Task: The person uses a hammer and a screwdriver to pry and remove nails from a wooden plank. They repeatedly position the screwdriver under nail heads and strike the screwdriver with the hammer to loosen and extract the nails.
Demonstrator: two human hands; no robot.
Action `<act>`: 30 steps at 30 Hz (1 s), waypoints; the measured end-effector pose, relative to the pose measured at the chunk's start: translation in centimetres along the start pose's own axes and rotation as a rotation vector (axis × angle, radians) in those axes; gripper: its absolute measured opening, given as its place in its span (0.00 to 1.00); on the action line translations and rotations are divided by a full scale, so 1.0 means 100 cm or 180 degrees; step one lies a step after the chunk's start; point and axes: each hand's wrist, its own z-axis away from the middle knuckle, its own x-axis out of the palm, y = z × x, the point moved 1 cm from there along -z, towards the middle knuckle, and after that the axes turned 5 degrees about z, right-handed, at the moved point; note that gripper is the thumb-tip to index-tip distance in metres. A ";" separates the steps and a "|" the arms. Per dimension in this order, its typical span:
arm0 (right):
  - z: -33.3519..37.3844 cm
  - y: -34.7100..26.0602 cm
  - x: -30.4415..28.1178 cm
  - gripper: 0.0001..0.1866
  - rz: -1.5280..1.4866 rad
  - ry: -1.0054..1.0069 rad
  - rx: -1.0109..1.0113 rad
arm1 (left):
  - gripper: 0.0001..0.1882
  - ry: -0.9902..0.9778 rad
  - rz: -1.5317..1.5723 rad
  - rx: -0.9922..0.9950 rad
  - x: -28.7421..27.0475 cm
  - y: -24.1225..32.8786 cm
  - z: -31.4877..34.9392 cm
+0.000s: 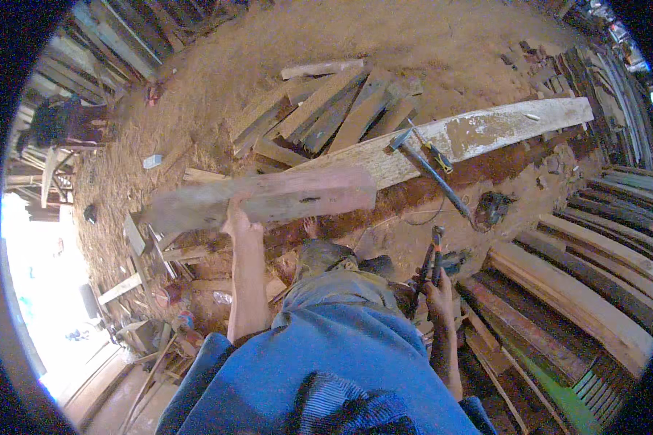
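My left arm reaches to a thick wooden plank [297, 196] with a reddish end, smeared by motion. My left hand [241, 212] grips its near edge, with some fingers hidden. The plank lies across a long pale board [515, 130] that runs to the far right. Low at my right side, my right hand [435, 290] is closed around a hand tool [437, 250] with a small grey head and orange and black handle parts; its exact kind is unclear. On the pale board rest a long-handled hammer [435, 174] and a yellow-and-black hand tool [439, 159].
Cut timber blocks [334, 109] lie piled beyond the board on sawdust-covered ground. Long planks [573, 297] are stacked at the right. A dark object [493, 209] with a cord sits near the hammer's handle. Scrap wood [138, 290] clutters the left, beside a bright opening.
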 end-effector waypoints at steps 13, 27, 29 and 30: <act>0.014 0.001 0.000 0.12 -0.0468 0.0234 0.0100 | 0.38 -0.1607 -0.4324 0.3015 0.118 0.082 0.122; 0.035 0.020 0.008 0.20 -0.0366 0.0247 0.0055 | 0.32 -0.2742 -0.5713 0.1601 0.078 -0.004 0.015; 0.044 -0.003 0.022 0.20 -0.0484 0.0297 0.0200 | 0.33 -0.2677 -0.5777 0.1474 0.070 0.005 0.012; 0.048 -0.016 0.030 0.21 -0.0512 0.0449 0.0455 | 0.34 -0.2649 -0.5722 0.1465 0.065 0.011 0.011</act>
